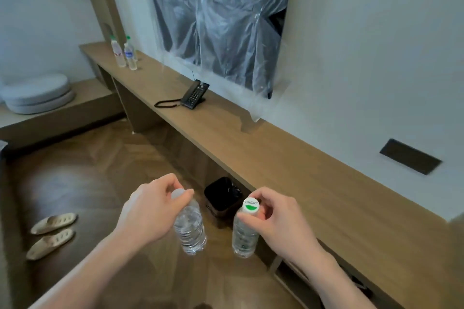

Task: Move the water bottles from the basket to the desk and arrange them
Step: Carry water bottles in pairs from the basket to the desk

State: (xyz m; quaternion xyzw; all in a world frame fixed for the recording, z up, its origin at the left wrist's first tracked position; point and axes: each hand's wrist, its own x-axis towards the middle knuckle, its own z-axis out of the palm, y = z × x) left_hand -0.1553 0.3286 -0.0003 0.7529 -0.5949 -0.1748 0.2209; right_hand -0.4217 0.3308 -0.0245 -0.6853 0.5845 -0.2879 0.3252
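Note:
My left hand (150, 211) pinches the white cap of a clear water bottle (189, 229) that hangs above the floor. My right hand (278, 218) pinches the neck of a second clear bottle (243, 236) with a white and green cap. Both bottles hang in the air in front of the long wooden desk (288, 165). Two more water bottles (124, 54) stand upright side by side at the desk's far left end. No basket is in view.
A black telephone (194, 95) with a coiled cord sits mid-desk under a plastic-wrapped wall screen (221, 17). A black bin (222, 197) stands under the desk. Slippers (51, 232) lie on the wood floor at left. Round grey cushions (37, 93) rest on a low bench.

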